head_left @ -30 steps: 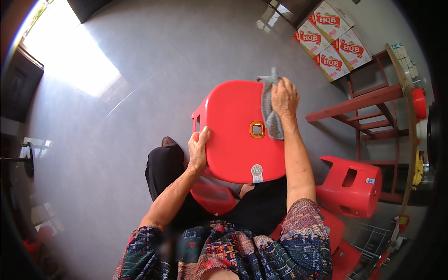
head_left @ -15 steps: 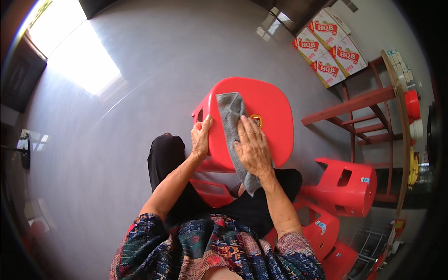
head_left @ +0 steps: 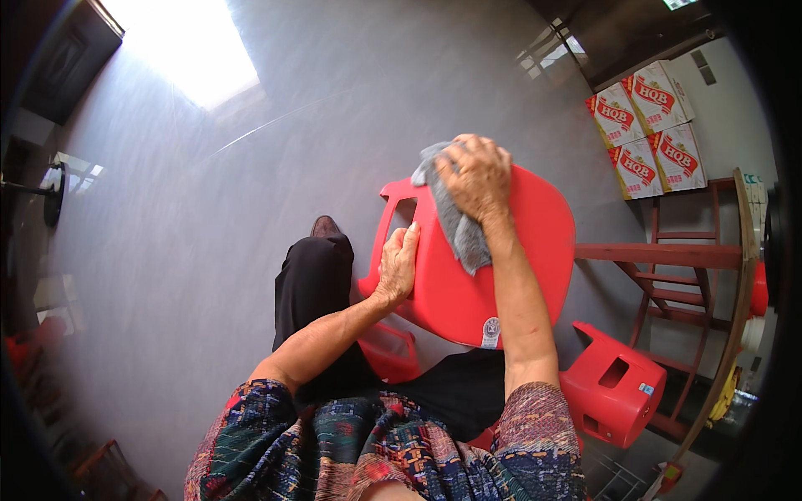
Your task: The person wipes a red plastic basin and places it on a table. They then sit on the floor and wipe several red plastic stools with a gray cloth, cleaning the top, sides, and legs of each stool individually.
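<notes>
A red plastic stool (head_left: 541,230) is tilted over my lap, its smooth seat facing up and one side with a cut-out opening turned left. My left hand (head_left: 397,263) is closed on that side, by the opening, with the thumb along the edge. A grey cloth (head_left: 465,238) lies bunched across the seat's left part. My right hand (head_left: 480,179) presses the cloth at the far edge, its fingers curled over it. A small label (head_left: 491,331) shows on the seat's near side. Part of another red stool (head_left: 391,355) is visible between my legs.
To my right another red stool (head_left: 618,397) lies on its side. Beyond it stands a reddish wooden frame (head_left: 668,255) with crossbars. Stacked white-and-red cartons (head_left: 657,129) rest against the wall. A wire rack (head_left: 616,478) shows at the lower right. Grey floor (head_left: 209,225) spreads out on the left.
The stool has been turned and tilted, showing more of its left side. My right hand has moved the cloth from mid-seat to the far edge. The view has swung left.
</notes>
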`<state>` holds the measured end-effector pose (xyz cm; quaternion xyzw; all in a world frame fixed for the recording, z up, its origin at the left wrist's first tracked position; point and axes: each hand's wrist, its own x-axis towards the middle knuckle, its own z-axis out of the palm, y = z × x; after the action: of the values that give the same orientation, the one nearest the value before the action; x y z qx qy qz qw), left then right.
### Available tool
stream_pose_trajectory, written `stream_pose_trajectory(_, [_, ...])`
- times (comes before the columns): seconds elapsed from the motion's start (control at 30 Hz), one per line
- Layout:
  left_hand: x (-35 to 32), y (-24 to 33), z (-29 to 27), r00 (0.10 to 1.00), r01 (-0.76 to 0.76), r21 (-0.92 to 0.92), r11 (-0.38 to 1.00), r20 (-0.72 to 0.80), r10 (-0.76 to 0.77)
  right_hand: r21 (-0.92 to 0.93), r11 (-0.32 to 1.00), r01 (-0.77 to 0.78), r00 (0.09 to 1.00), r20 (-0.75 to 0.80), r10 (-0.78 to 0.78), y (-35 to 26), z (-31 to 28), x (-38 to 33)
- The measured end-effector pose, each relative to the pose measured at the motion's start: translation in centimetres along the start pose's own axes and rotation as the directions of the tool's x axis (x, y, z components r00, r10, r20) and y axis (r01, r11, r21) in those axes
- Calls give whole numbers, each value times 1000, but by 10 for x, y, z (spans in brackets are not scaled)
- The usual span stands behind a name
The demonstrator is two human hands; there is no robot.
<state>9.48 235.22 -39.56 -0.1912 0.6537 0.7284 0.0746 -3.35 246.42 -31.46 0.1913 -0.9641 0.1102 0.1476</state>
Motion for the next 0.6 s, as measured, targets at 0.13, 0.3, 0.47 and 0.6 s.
stream_pose_trajectory(0.13, [-4,6,0,999,1,-9,1000,-45,-2,-212,908,-361,918,93,386,65,-4,20])
stream_pose_trajectory(0.3, [-1,8,0,999,11,-86,996,-42,-14,-286,739,-610,767,20,641,106,-14,6])
stream_pose_trajectory(0.47, [-1,13,6,997,55,-173,983,-35,-62,-201,967,-158,984,-118,137,52,-6,-30])
stream_pose_trajectory(0.6, [9,-4,5,998,44,-310,950,-19,-53,-87,996,15,997,-70,-21,-25,-26,-76])
